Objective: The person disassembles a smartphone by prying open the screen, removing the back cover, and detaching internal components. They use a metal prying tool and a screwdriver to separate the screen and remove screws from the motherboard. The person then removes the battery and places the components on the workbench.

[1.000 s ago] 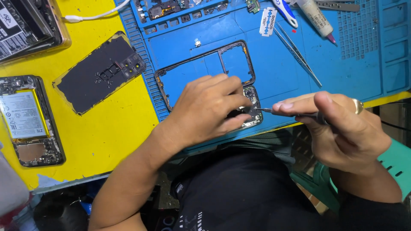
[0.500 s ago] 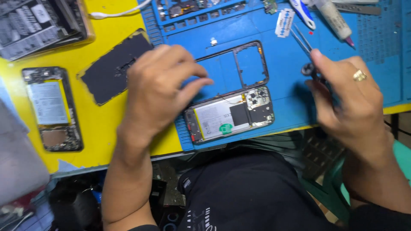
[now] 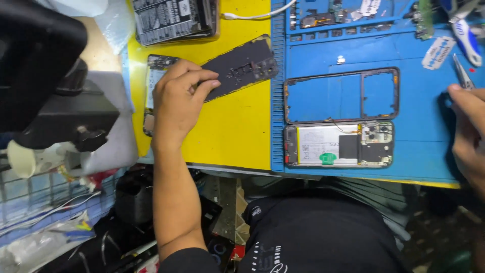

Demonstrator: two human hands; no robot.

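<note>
My left hand [image 3: 177,101] lies palm down on the yellow table top, covering most of an opened phone [image 3: 155,68]. Its fingertips touch the near end of a dark back cover [image 3: 245,63]; nothing is gripped. My right hand [image 3: 467,131] is at the right edge over the blue mat [image 3: 424,146], half out of view. One fingertip sits beside the end of thin metal tweezers [image 3: 462,73]; whether it holds them is unclear. Between the hands lie another opened phone with a white battery [image 3: 338,144] and an empty phone frame [image 3: 341,96].
A black device [image 3: 45,76] stands at the left of the table. A dark flat pack [image 3: 174,20] and a white cable [image 3: 257,12] lie at the back. Small parts, a razor blade [image 3: 438,53] and a blue-handled tool [image 3: 465,33] sit on the mat's far side.
My left hand has left the phone on the mat and swung left onto the yellow table, reaching the other phone and back cover. My right hand moved right, to the tweezers.
</note>
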